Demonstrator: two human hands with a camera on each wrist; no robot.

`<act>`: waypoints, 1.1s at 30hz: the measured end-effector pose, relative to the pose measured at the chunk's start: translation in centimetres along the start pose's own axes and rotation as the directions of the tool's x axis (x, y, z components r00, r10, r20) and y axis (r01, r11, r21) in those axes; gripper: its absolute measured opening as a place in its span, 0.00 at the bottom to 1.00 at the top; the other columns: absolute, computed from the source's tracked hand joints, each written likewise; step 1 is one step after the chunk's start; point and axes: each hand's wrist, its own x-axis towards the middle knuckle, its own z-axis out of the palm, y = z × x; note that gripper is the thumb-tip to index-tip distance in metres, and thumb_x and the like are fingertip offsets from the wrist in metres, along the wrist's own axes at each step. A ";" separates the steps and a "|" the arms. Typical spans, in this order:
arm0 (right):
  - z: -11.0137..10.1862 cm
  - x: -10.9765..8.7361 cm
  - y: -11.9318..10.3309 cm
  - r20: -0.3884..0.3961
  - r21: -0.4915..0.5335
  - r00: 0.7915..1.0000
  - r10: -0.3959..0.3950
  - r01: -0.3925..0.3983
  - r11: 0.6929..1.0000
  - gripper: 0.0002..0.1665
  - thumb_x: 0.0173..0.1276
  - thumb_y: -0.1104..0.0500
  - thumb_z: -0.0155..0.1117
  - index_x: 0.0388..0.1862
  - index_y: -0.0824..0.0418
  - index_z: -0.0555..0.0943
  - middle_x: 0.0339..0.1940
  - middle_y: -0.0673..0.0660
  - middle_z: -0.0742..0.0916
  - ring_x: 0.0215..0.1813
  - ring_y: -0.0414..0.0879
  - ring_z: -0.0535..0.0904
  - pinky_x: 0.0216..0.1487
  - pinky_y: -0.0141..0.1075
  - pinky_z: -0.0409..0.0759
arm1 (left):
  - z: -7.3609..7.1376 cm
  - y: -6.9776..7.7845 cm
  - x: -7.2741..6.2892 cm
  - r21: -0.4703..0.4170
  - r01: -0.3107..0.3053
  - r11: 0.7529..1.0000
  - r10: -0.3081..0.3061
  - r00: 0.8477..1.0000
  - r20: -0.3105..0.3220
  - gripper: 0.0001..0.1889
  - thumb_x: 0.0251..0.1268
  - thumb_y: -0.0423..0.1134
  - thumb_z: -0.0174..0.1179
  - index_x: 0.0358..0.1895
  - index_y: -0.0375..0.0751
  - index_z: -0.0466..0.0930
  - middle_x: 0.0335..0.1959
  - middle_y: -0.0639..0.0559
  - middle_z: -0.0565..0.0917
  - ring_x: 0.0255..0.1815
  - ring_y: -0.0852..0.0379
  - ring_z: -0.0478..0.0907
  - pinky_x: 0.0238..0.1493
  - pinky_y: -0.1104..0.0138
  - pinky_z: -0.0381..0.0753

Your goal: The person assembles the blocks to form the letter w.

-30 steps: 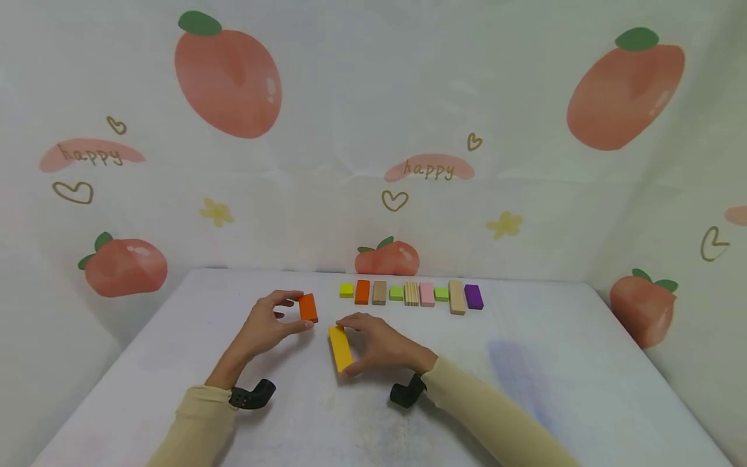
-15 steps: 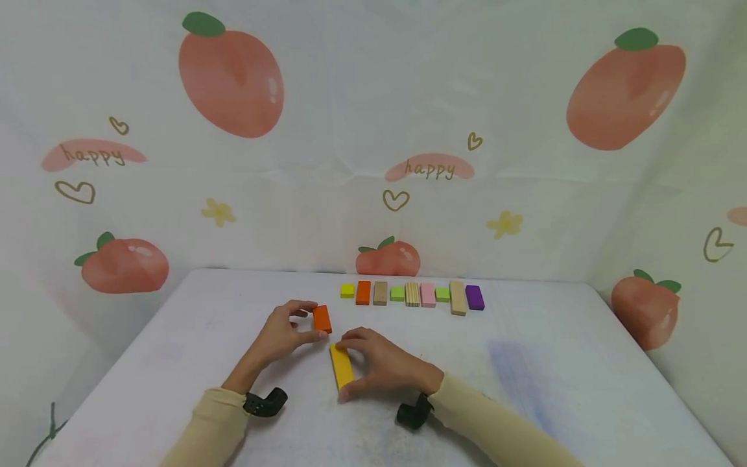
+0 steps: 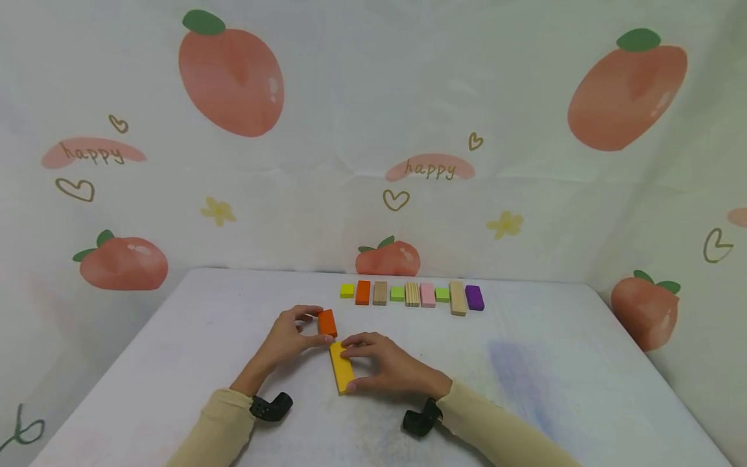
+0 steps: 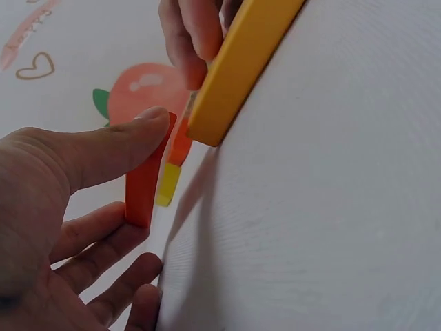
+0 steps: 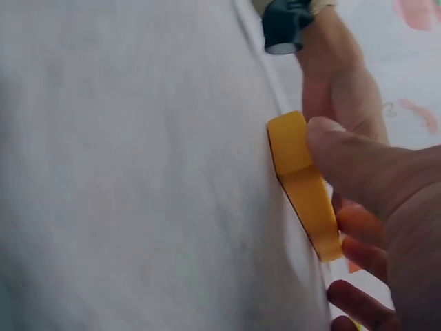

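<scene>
While the left hand (image 3: 284,340) pinches an orange block (image 3: 327,323) by its ends, the right hand (image 3: 393,368) grips a longer yellow block (image 3: 341,370) on the table (image 3: 583,376), thumb at its near end. The yellow block's long axis runs forward, towards the orange block just beyond.

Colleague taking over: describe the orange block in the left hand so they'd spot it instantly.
On the white table, nearer the camera than the block row, find the left hand. It pinches the orange block, shorter than the long yellow block in the right hand. Unlike the row's orange block, it is held.
</scene>
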 end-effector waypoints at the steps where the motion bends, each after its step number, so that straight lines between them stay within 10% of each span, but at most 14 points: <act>1: 0.1 0.0 0.1 -0.003 0.009 1.000 -0.003 0.003 1.000 0.32 0.64 0.45 0.75 0.66 0.51 0.82 0.70 0.44 0.76 0.71 0.42 0.67 0.73 0.47 0.65 | 0.1 0.0 0.0 0.003 0.003 1.000 -0.003 1.000 0.002 0.34 0.54 0.45 0.79 0.63 0.36 0.79 0.61 0.42 0.80 0.60 0.43 0.75 0.64 0.46 0.75; 33: 0.6 -0.2 0.7 -0.029 0.075 0.999 0.033 -0.031 0.997 0.33 0.64 0.45 0.76 0.68 0.49 0.80 0.70 0.41 0.77 0.70 0.42 0.68 0.72 0.49 0.66 | 0.6 -0.2 -0.2 0.064 -0.042 0.997 0.038 0.997 0.067 0.26 0.63 0.41 0.71 0.62 0.35 0.80 0.62 0.40 0.80 0.69 0.37 0.69 0.71 0.41 0.63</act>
